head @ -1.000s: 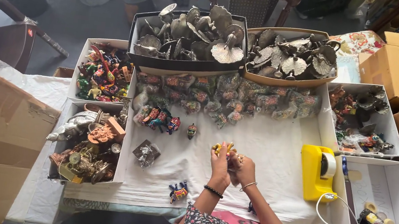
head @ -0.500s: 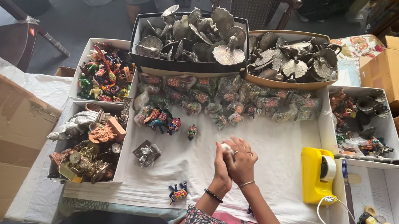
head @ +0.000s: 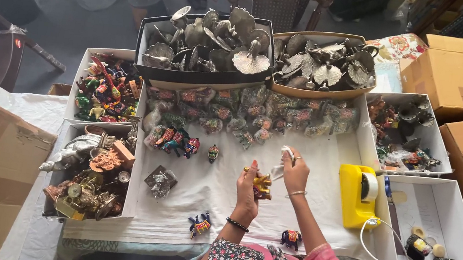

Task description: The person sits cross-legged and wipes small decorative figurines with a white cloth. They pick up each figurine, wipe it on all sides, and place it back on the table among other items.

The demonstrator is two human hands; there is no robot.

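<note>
My left hand (head: 248, 189) grips a small yellow and red painted figurine (head: 261, 186) above the white cloth. Just to its right, my right hand (head: 294, 173) pinches a bit of clear plastic wrap (head: 283, 159), held a little above the figurine. A row of plastic-wrapped figurines (head: 245, 114) lies beyond my hands. Two unwrapped painted figurines (head: 200, 224) (head: 291, 238) stand near the table's front edge.
A yellow tape dispenser (head: 356, 196) sits to the right. Two trays of metal pieces (head: 212, 43) (head: 326, 65) stand at the back. White boxes of figurines (head: 105, 89) (head: 92, 175) are on the left, others on the right (head: 405, 132) (head: 434, 240). Cardboard cartons (head: 458, 74) flank the table.
My hands were pressed together around the figurine; now they have parted, the right hand lifting away with the clear wrap while the left keeps the figurine.
</note>
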